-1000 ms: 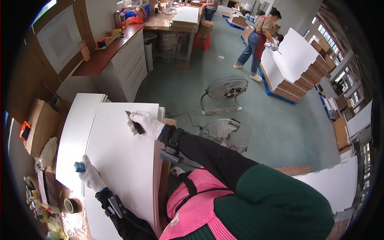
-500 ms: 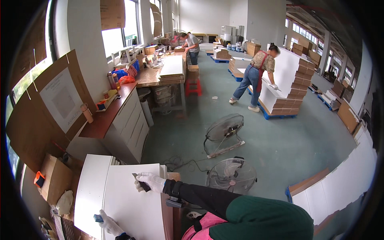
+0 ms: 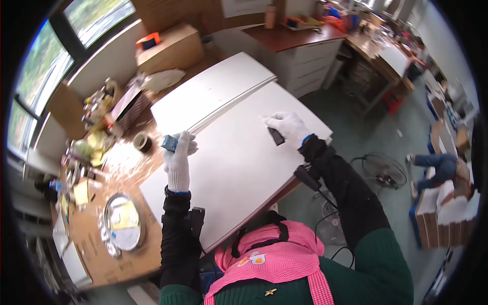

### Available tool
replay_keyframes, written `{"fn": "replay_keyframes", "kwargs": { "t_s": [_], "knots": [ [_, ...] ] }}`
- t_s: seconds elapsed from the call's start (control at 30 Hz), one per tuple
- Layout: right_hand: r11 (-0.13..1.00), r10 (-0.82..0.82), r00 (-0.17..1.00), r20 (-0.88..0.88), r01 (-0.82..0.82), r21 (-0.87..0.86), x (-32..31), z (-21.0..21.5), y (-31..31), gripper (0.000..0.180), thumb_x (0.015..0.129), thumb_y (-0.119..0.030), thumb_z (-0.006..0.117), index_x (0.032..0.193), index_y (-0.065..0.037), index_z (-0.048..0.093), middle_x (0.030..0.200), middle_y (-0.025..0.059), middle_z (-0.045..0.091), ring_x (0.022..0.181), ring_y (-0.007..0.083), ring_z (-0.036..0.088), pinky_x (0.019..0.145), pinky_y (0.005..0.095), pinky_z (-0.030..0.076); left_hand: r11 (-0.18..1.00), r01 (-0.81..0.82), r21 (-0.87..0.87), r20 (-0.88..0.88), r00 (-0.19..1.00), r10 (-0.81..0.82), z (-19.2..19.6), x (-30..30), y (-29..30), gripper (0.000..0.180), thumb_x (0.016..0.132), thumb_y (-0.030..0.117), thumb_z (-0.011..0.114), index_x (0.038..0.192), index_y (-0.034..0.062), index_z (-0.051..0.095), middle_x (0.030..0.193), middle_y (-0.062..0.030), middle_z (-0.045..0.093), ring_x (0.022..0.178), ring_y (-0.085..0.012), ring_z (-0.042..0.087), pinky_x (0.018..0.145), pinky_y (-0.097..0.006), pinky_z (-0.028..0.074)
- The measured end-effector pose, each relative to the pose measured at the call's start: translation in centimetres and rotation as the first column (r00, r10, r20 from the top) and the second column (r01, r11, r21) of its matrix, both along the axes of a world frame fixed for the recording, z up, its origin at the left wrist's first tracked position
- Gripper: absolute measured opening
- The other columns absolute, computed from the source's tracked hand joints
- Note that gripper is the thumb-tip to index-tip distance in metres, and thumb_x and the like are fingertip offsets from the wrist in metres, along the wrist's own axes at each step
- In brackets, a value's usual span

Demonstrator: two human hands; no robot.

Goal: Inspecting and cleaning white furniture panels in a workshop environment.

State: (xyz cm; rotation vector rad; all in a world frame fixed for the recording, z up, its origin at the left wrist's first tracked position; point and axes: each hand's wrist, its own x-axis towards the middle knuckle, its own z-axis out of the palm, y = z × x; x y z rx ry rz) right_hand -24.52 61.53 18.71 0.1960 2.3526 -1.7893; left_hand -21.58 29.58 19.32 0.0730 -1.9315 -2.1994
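Note:
In my white-gloved left hand [image 3: 178, 165] is a small blue block [image 3: 170, 143], held between fingers and thumb at the left side of a large white panel [image 3: 239, 147]. My right hand [image 3: 288, 127], also gloved in white, is closed around a black-handled flat tool [image 3: 276, 136] over the right part of that panel. The tool's tip is mostly hidden by the fingers. Another white panel [image 3: 213, 94] lies along the far side, with narrow panel edges showing between the two.
On the brown-covered bench at left are a roll of tape [image 3: 143, 142], a round tin [image 3: 125, 223] with yellow sheets, and cluttered bottles. A cardboard box [image 3: 170, 51] stands behind. At right, a floor fan [image 3: 384, 170] and a person beside stacked panels [image 3: 437, 223].
My view has swung left and down, bringing the bench clutter and my pink apron into sight. Both hands keep hold of their things; the left hand now appears more upright, beside the panel's left part.

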Motion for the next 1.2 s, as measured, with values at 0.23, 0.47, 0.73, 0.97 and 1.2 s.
{"fn": "replay_keyframes", "kwargs": {
  "t_s": [0.23, 0.47, 0.73, 0.97, 1.2],
  "knots": [
    [0.429, 0.189, 0.895, -0.404, 0.295, 0.854, -10.4, -3.0, -5.9, 0.026, 0.087, -0.034, 0.060, 0.091, -0.009, 0.066, 0.087, 0.0165, 0.069, 0.086, 0.0375, 0.067, 0.075, 0.0511, 0.052, 0.778, -0.264, -0.571, -0.021, 0.951, 0.308, -1.1, 19.8, -12.4, 0.022, 0.088, 0.003, 0.064, 0.109, -0.0022, 0.068, 0.138, -0.0181, 0.054, 0.129, -0.0271, 0.052, 0.108, -0.040, 0.041],
    [0.232, 0.497, 0.841, -0.211, 0.106, 0.967, -8.2, -6.4, -17.7, 0.014, 0.088, -0.018, 0.058, 0.089, -0.005, 0.062, 0.085, 0.0184, 0.063, 0.081, 0.0392, 0.066, 0.069, 0.0476, 0.053, 0.641, -0.278, -0.715, 0.135, 0.845, 0.518, -6.2, 23.6, -7.3, 0.042, 0.073, 0.008, 0.080, 0.113, 0.0142, 0.074, 0.155, -0.0285, 0.035, 0.134, -0.0431, 0.046, 0.109, -0.042, 0.043],
    [0.461, 0.865, 0.407, -0.295, -0.408, 0.788, 2.5, -5.5, -42.0, 0.012, 0.082, -0.007, 0.060, 0.081, -0.002, 0.071, 0.080, 0.0223, 0.068, 0.078, 0.0387, 0.070, 0.070, 0.0457, 0.058, 0.590, -0.322, -0.741, -0.037, 0.896, 0.443, -6.5, 22.3, -6.6, 0.032, 0.070, 0.007, 0.081, 0.102, 0.0127, 0.076, 0.153, -0.0320, 0.034, 0.127, -0.0442, 0.053, 0.104, -0.041, 0.047],
    [0.710, 0.502, 0.557, -0.662, 0.172, 0.683, -4.3, -5.2, -25.9, 0.016, 0.088, -0.018, 0.060, 0.088, -0.004, 0.067, 0.084, 0.0201, 0.066, 0.082, 0.0380, 0.065, 0.073, 0.0487, 0.052, 0.514, -0.407, -0.755, -0.131, 0.862, 0.491, -6.7, 23.7, -7.7, 0.035, 0.071, 0.006, 0.081, 0.105, 0.0128, 0.075, 0.153, -0.0337, 0.033, 0.126, -0.0437, 0.055, 0.098, -0.040, 0.052],
    [0.750, 0.571, 0.413, -0.710, 0.091, 0.655, -3.0, -8.4, -29.2, 0.010, 0.086, -0.011, 0.055, 0.094, -0.004, 0.056, 0.082, 0.0165, 0.056, 0.074, 0.0381, 0.058, 0.065, 0.0511, 0.047, 0.635, -0.367, -0.680, -0.018, 0.874, 0.486, -6.5, 23.7, -7.1, 0.036, 0.072, 0.001, 0.078, 0.106, 0.0111, 0.074, 0.155, -0.0345, 0.028, 0.134, -0.0451, 0.048, 0.105, -0.041, 0.047]
  ]
}}
